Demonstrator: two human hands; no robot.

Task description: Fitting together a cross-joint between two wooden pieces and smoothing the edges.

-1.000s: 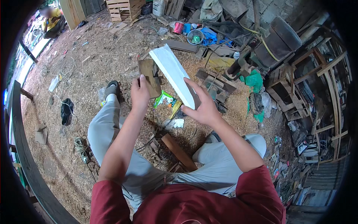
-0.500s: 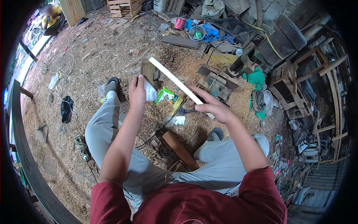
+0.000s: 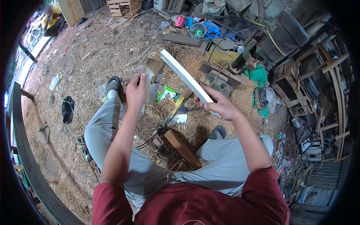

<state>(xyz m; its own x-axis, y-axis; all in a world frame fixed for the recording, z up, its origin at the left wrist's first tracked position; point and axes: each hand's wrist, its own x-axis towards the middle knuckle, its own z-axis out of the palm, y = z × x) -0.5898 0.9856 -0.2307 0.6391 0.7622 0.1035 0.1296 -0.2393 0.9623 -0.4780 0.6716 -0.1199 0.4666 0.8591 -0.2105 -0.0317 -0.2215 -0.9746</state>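
My left hand [image 3: 136, 91] is closed on the edge of a flat, worn brown-and-grey piece [image 3: 153, 77] with a small block standing out on its right side. I cannot make out what kind of thing it is. In my right hand [image 3: 221, 105] is a long white strip [image 3: 183, 73], gripped near its lower end. The strip slants up and left, and its far end is close to the flat piece, apart from it. Beneath them on the ground lie a green and yellow packet [image 3: 167, 94] and a crumpled white scrap [image 3: 181, 118].
Between my legs stands a brown wooden beam [image 3: 182, 149]. A metal device [image 3: 219, 78] sits ahead to the right on shavings. Wooden frames [image 3: 330, 101] lean at the right. Cord and a black bag [image 3: 68, 109] lie left. A person [image 3: 52, 20] sits far left.
My left hand has turned the flat piece, so its pale face no longer shows. The white strip has shifted right and slightly up at its far end, showing more of its side.
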